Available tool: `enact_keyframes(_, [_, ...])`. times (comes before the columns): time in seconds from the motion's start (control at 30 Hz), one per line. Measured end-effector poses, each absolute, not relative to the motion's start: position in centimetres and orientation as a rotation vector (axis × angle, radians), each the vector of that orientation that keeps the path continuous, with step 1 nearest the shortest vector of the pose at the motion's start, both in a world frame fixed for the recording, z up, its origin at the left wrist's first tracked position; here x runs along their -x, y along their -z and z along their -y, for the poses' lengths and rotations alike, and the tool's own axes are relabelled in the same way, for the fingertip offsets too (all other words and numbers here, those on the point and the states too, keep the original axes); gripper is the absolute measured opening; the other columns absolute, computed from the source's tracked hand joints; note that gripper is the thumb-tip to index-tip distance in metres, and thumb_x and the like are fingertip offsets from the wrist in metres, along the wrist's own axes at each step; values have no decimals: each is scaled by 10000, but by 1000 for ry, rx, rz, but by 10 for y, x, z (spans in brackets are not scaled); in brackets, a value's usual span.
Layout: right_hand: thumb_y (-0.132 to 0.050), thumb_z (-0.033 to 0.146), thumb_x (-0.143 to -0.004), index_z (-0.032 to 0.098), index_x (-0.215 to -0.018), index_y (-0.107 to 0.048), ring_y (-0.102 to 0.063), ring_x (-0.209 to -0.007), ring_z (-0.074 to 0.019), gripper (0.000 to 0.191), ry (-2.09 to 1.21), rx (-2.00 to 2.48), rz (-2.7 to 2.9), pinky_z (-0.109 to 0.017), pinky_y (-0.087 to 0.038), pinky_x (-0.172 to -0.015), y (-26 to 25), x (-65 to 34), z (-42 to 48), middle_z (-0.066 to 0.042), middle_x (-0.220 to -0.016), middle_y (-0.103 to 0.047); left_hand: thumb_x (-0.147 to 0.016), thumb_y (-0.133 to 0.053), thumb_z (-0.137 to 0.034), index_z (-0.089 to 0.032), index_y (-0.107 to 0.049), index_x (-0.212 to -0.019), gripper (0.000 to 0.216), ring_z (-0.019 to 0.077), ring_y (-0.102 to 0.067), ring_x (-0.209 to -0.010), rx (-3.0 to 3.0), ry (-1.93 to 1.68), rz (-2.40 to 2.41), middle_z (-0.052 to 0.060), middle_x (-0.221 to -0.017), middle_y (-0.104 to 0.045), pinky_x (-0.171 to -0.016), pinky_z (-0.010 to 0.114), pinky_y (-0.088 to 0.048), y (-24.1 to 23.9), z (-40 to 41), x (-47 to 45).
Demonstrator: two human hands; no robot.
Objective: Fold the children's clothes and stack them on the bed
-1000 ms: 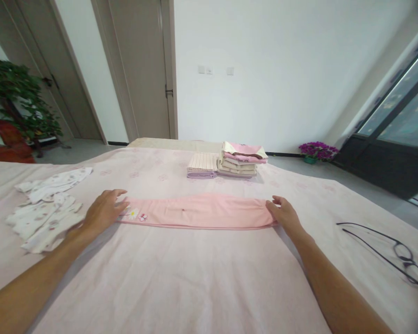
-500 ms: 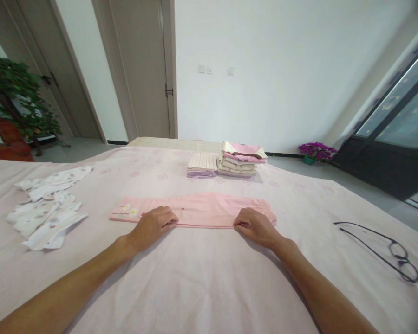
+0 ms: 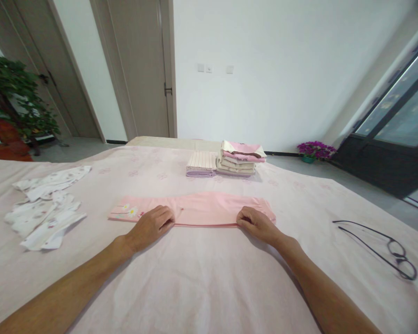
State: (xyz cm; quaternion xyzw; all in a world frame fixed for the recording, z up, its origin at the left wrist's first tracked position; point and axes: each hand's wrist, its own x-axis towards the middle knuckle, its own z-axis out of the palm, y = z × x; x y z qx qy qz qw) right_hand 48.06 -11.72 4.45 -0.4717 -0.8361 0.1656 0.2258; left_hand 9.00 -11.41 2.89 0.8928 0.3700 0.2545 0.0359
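Note:
A long folded pink garment (image 3: pixel 209 211) with a daisy print at its left end lies across the pale pink bedsheet (image 3: pixel 202 278). My left hand (image 3: pixel 153 224) rests on its near edge, left of centre, with fingers curled onto the cloth. Right of centre, my right hand (image 3: pixel 257 223) pinches the same near edge with bent fingers. Both hands grip the fabric along its front hem.
A stack of folded clothes (image 3: pixel 239 158) and a striped folded piece (image 3: pixel 201 164) sit at the far side. White printed garments (image 3: pixel 45 204) lie crumpled at the left. Black glasses (image 3: pixel 386 246) lie at the right. Doors, a plant and a flower pot stand beyond.
Both hands have moved inward from the garment's two ends to its near edge and have closed on the cloth. In the last half second they barely shifted.

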Motion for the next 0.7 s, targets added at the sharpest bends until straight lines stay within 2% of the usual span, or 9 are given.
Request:
enact_keyframes(0.13, [-579, 195, -780, 198, -717, -626, -559, -671, -150, 79, -529, 1390, 2333, -259, -392, -629, -45, -484, 116, 3, -730, -638, -980, -460, -255, -206, -580, -851, 183, 184, -538, -833, -2754, -720, -1103, 38, -848, -604, -746, 301, -411, -29, 112, -87])
enact_keyframes(0.2, [-558, 202, -787, 198, -715, -630, -566, -654, -150, 102, -585, 1425, 2257, -255, -391, -602, -45, -486, 114, 3, -716, -644, -982, -476, -296, -206, -587, -851, 195, 184, -542, -838, -2745, -697, -1092, 33, -848, -608, -753, 298, -411, -29, 111, -87])
enact_keyframes(0.33, [-500, 256, -862, 211, -763, -638, -593, -723, -177, 176, -290, 1496, 2003, -289, -435, -673, -43, -493, 101, -21, -773, -663, -1015, -405, -348, -207, -593, -812, 310, 180, -557, -824, -2690, -738, -1148, 28, -828, -623, -771, 301, -419, -32, 101, -96])
enact_keyframes(0.43, [-478, 255, -895, 222, -913, -660, -606, -868, -216, 185, 14, 1496, 1906, -342, -470, -799, -38, -498, 90, -60, -915, -672, -1006, -419, -339, -210, -631, -845, 296, 185, -588, -855, -2602, -859, -1269, 36, -862, -661, -793, 309, -432, -38, 84, -119])
enact_keyframes(0.5, [-445, 236, -922, 212, -1082, -650, -585, -1036, -248, 261, 156, 1489, 1929, -388, -460, -928, -32, -499, 86, -104, -1093, -659, -978, -467, -314, -208, -663, -896, 238, 194, -608, -885, -2555, -899, -1361, 47, -909, -688, -803, 315, -439, -43, 68, -140])
enact_keyframes(0.6, [-417, 237, -953, 193, -1330, -548, -442, -1312, -299, 401, 319, 1580, 2002, -465, -375, -1076, -19, -498, 85, -143, -1425, -506, -955, -486, -282, -187, -694, -943, 229, 215, -623, -919, -2563, -809, -1545, 83, -968, -707, -809, 334, -431, -50, 41, -173])
enact_keyframes(0.7, [-427, 278, -967, 166, -1429, -466, -284, -1442, -325, 477, 363, 1753, 2063, -505, -319, -1123, -7, -498, 86, -143, -1561, -359, -933, -509, -307, -177, -713, -911, 243, 256, -622, -930, -2581, -698, -1677, 115, -968, -711, -800, 367, -410, -53, 20, -197])
